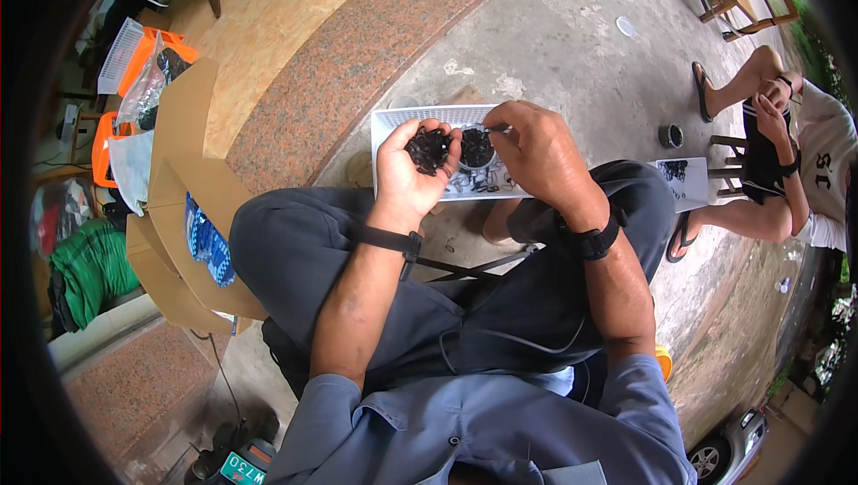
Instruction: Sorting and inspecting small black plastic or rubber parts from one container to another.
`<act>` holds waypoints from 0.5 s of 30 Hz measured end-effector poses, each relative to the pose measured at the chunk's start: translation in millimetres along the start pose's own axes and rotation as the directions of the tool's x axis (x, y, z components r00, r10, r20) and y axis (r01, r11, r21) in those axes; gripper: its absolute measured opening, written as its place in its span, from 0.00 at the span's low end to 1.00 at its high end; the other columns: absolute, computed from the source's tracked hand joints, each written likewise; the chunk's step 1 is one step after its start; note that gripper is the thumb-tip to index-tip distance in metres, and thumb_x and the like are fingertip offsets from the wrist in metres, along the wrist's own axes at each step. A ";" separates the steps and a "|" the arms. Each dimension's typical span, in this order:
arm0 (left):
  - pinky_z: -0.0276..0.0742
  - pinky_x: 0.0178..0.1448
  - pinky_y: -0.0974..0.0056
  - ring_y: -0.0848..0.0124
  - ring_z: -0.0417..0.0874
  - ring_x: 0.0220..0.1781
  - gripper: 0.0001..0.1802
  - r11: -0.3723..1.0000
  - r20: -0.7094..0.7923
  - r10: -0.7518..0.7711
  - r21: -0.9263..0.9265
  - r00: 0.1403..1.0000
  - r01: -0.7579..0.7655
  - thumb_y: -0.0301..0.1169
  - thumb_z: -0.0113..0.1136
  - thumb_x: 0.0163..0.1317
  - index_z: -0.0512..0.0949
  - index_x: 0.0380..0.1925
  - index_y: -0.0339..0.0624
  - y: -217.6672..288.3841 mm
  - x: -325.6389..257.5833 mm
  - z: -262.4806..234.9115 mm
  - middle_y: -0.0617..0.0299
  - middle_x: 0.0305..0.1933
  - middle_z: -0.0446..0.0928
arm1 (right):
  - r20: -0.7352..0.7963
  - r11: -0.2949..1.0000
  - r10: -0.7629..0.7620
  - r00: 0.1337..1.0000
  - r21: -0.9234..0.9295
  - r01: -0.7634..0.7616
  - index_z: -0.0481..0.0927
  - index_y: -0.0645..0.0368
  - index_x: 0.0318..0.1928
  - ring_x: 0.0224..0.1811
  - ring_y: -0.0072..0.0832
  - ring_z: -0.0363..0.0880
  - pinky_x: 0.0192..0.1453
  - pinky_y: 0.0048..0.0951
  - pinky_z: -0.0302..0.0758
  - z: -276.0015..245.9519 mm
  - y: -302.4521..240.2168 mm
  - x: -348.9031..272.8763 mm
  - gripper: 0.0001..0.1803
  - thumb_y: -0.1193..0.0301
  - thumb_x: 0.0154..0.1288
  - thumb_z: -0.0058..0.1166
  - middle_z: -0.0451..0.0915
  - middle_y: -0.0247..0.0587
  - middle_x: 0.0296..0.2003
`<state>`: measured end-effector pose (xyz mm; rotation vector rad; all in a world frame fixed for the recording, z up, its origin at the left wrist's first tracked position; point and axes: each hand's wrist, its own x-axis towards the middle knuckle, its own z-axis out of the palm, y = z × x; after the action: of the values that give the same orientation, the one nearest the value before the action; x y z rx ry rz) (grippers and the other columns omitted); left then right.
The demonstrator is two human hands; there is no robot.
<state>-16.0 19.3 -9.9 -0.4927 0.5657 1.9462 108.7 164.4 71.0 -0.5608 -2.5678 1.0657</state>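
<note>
My left hand (407, 168) is turned palm up and cupped around a heap of small black curved pieces (429, 151). Thumb and fingers of my right hand (541, 150) are pinched together, with a small dark piece (499, 128) at their tips. Both hands are over a white plastic basket (384, 115) in front of my knees. Between them, inside the basket, stands a round cup (476, 163) filled with similar black pieces. Loose thin black loops (487, 183) lie on the basket floor beside the cup.
On the right, a seated person (795, 127) has a white tray (684, 185) of black pieces and a dark cup (670, 136) nearby. A wooden chair (740, 0) stands far right. An open cardboard box (174, 208) and a green cloth bundle (94, 270) are on my left.
</note>
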 end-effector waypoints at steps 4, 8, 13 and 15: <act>0.85 0.52 0.55 0.55 0.82 0.47 0.12 1.000 -0.008 0.023 -0.015 1.000 -0.023 0.33 0.54 0.68 0.77 0.32 0.34 2.1 0.7 -1.3 0.51 0.38 0.79 | -0.003 0.992 -0.001 1.000 -0.125 0.001 0.82 0.62 0.34 0.35 0.49 0.82 0.39 0.43 0.78 2.6 4.5 -1.9 0.05 0.75 0.57 0.58 0.82 0.51 0.32; 0.84 0.53 0.55 0.54 0.81 0.49 0.11 0.999 -0.021 0.028 -0.030 0.999 -0.029 0.33 0.55 0.68 0.77 0.33 0.34 1.2 1.1 -1.4 0.50 0.39 0.79 | 0.004 0.983 -0.010 1.000 -0.183 0.011 0.82 0.60 0.33 0.33 0.49 0.82 0.38 0.43 0.78 3.5 6.0 -2.7 0.04 0.74 0.58 0.58 0.82 0.51 0.29; 0.84 0.54 0.54 0.54 0.81 0.49 0.12 0.999 -0.028 0.032 -0.026 0.999 -0.033 0.33 0.55 0.68 0.77 0.33 0.34 0.6 0.8 0.4 0.51 0.39 0.79 | -0.018 0.981 0.000 1.000 -0.195 -0.004 0.82 0.60 0.32 0.32 0.49 0.82 0.37 0.43 0.77 4.6 8.1 -1.5 0.04 0.73 0.59 0.57 0.82 0.51 0.28; 0.83 0.55 0.53 0.54 0.81 0.48 0.12 0.999 -0.015 0.033 -0.026 0.999 -0.033 0.33 0.55 0.68 0.77 0.33 0.34 0.8 0.1 0.4 0.50 0.39 0.79 | -0.001 0.982 0.021 1.000 -0.185 -0.021 0.82 0.60 0.32 0.32 0.49 0.82 0.37 0.43 0.77 3.8 7.0 -1.4 0.05 0.72 0.60 0.57 0.82 0.52 0.28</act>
<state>-16.8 19.3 -9.5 -0.5170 0.5619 1.9851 110.0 166.0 63.2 -0.6333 -2.6848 0.8375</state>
